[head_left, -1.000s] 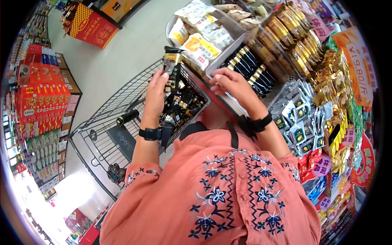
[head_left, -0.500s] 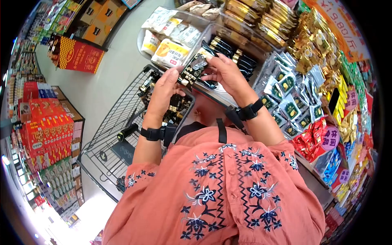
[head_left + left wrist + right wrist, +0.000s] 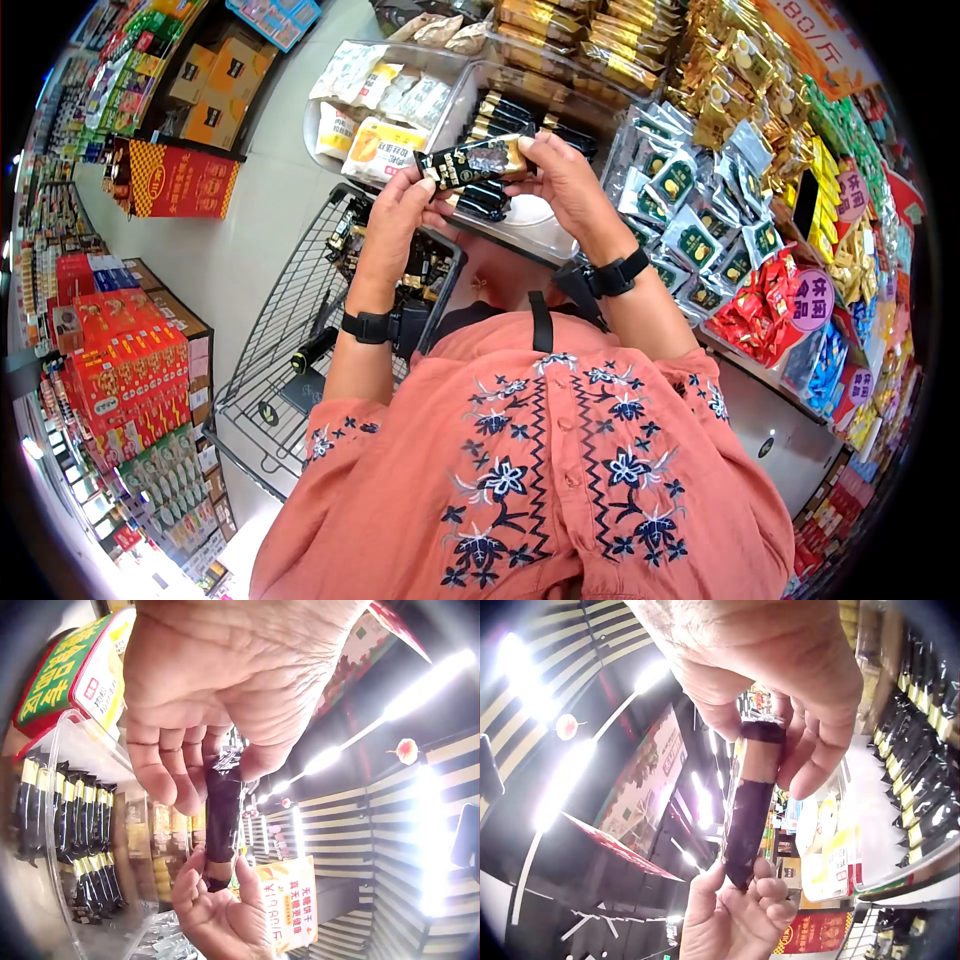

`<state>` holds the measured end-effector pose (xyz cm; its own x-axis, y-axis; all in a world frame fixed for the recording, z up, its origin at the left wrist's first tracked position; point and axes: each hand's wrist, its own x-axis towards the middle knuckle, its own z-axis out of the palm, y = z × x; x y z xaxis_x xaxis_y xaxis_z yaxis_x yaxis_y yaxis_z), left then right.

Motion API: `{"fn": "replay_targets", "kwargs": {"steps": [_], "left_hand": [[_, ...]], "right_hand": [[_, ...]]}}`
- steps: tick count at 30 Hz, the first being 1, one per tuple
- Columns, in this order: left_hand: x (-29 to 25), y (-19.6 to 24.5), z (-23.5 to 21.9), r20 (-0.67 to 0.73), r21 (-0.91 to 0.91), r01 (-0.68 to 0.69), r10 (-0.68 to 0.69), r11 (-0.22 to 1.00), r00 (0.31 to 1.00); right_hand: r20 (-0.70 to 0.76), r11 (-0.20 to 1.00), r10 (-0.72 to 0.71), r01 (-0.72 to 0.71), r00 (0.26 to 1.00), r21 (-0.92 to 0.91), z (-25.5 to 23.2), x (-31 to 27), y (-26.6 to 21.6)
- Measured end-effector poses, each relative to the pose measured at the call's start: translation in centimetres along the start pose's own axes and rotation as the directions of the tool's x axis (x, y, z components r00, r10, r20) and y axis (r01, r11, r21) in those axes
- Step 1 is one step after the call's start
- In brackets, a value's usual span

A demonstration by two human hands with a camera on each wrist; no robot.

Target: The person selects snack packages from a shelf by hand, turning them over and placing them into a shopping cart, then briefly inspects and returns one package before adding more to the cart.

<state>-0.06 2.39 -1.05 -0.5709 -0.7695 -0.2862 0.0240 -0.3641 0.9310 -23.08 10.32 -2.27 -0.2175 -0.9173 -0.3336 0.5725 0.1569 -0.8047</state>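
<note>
A black-and-gold wrapped snack packet (image 3: pixel 480 163) with a see-through window is stretched level between both hands, in front of a clear bin of similar packets. My left hand (image 3: pixel 400 208) pinches its left end between thumb and fingers. At the gold-banded right end, my right hand (image 3: pixel 568 185) pinches it the same way. The left wrist view has the packet (image 3: pixel 223 817) edge-on, its dark back showing. From the right wrist, the packet's gold band (image 3: pixel 761 761) appears just below the thumb and fingers.
A wire shopping cart (image 3: pixel 262 335) holding several black-and-gold packets (image 3: pixel 425 265) stands at the left. The clear bin (image 3: pixel 535 238) sits on a display beside a tub of white-and-yellow bags (image 3: pixel 382 148). Silver-green packets (image 3: pixel 690 240) fill the right. Stacked red boxes (image 3: pixel 130 365) stand across the aisle.
The left hand has brought the packet from above the cart to the right, before the bin. The right hand, earlier holding nothing, has taken its other end, and the packet is turned level.
</note>
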Motion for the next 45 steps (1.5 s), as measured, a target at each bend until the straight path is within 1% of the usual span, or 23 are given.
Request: {"fn": "replay_targets", "kwargs": {"steps": [2, 3, 4, 6, 9, 11, 12, 16, 19, 22, 24, 25, 33, 36, 39, 45], "left_hand": [[0.4, -0.2, -0.1, -0.002, -0.019, -0.009, 0.009, 1.000, 1.000], [0.6, -0.3, -0.1, -0.029, -0.052, -0.016, 0.014, 0.999, 0.999], [0.9, -0.4, 0.0, -0.056, -0.085, -0.024, 0.019, 0.996, 0.998], [1.6, -0.7, -0.2, -0.092, -0.148, -0.026, 0.012, 0.989, 0.996], [2.0, -0.9, -0.1, -0.089, -0.299, -0.060, 0.035, 0.952, 0.995], [2.4, -1.3, 0.2, -0.062, -0.318, -0.062, 0.045, 0.946, 0.997], [2.5, -1.4, 0.4, -0.048, -0.328, -0.063, 0.050, 0.943, 0.998], [2.7, -2.0, 1.3, -0.024, -0.272, -0.039, 0.034, 0.961, 0.999], [2.7, -2.0, 2.1, -0.061, -0.223, -0.039, 0.026, 0.974, 0.998], [2.8, -2.2, 2.2, -0.051, -0.188, -0.025, 0.016, 0.982, 0.999], [3.2, -2.2, 1.7, -0.037, -0.180, 0.022, -0.029, 0.983, 0.999], [3.3, -2.1, 1.5, -0.029, -0.176, 0.045, -0.051, 0.983, 0.998], [3.8, -2.5, 1.0, 0.027, -0.207, 0.093, -0.089, 0.974, 0.996], [3.6, -2.1, 1.3, 0.045, -0.200, 0.106, -0.098, 0.974, 0.994], [3.8, -2.5, 1.2, 0.076, -0.151, 0.101, -0.091, 0.983, 0.993], [3.9, -2.5, 1.4, 0.050, -0.106, 0.102, -0.097, 0.989, 0.994]], "right_hand": [[0.039, 0.998, -0.008, 0.011, 0.999, -0.068, -0.6, -0.1, 0.1], [0.058, 0.995, -0.010, 0.016, 0.998, -0.102, -0.8, -0.1, 0.1], [0.046, 0.994, 0.019, -0.014, 0.999, -0.113, -0.6, -0.4, -0.2], [0.068, 0.989, 0.050, -0.039, 0.996, -0.141, -1.0, -0.1, 0.5], [0.089, 0.975, 0.137, -0.118, 0.987, -0.190, -1.5, -0.1, 0.9], [0.110, 0.963, 0.187, -0.160, 0.976, -0.218, -1.5, -0.2, 1.1], [0.107, 0.963, 0.179, -0.152, 0.978, -0.225, -1.3, -0.3, 1.2], [0.127, 0.950, 0.206, -0.167, 0.970, -0.264, -0.9, -0.4, 1.6], [0.148, 0.930, 0.245, -0.189, 0.958, -0.315, -0.9, -0.3, 1.8], [0.184, 0.911, 0.277, -0.197, 0.943, -0.362, -1.2, -0.1, 2.4], [0.213, 0.897, 0.297, -0.196, 0.931, -0.396, -1.1, -0.2, 2.3], [0.221, 0.897, 0.303, -0.199, 0.927, -0.394, -1.1, -0.2, 2.2], [0.252, 0.908, 0.319, -0.218, 0.914, -0.358, -1.4, -0.2, 2.2], [0.244, 0.909, 0.322, -0.227, 0.915, -0.350, -1.6, -0.2, 2.4], [0.234, 0.902, 0.331, -0.233, 0.914, -0.364, -1.8, -0.3, 2.6], [0.227, 0.904, 0.292, -0.191, 0.929, -0.382, -2.0, -0.5, 2.9]]}}
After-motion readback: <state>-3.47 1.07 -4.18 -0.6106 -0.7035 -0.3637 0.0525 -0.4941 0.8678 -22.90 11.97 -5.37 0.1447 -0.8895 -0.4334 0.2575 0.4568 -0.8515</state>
